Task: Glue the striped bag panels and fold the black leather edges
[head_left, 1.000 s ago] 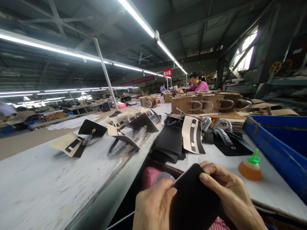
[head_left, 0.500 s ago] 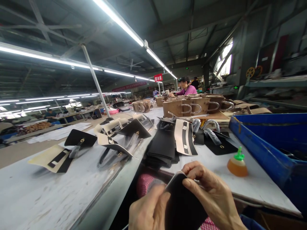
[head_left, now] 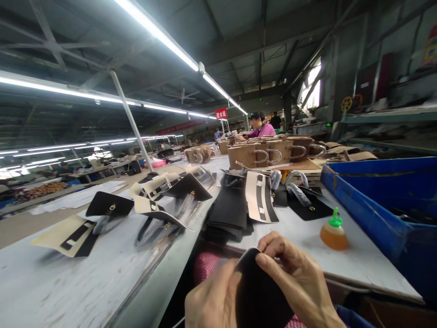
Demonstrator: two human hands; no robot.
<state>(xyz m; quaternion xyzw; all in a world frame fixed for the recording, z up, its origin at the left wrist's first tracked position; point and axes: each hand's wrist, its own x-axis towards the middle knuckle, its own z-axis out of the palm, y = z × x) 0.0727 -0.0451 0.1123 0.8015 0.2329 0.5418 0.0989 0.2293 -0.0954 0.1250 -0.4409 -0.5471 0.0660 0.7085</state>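
Black leather-look panel (head_left: 262, 291) sits between the worker's two hands, held low before the white-topped workbench (head_left: 367, 266): the left hand (head_left: 210, 298) is closed on its left side, while the right hand (head_left: 296, 275) pinches its upper corner between thumb and fingers. Beyond them I see a stack of black panels (head_left: 228, 207), a cream-and-black bag panel (head_left: 255, 193) beside it, a green-capped squeeze bottle (head_left: 333, 233), a blue bin (head_left: 365, 200) at right and, farther off, brown bag pieces (head_left: 241, 156) with looped handles

Handheld panel (head_left: 261, 296) before the pile (head_left: 228, 209), bottle (head_left: 333, 237) to the right, bin (head_left: 362, 205) farther right.
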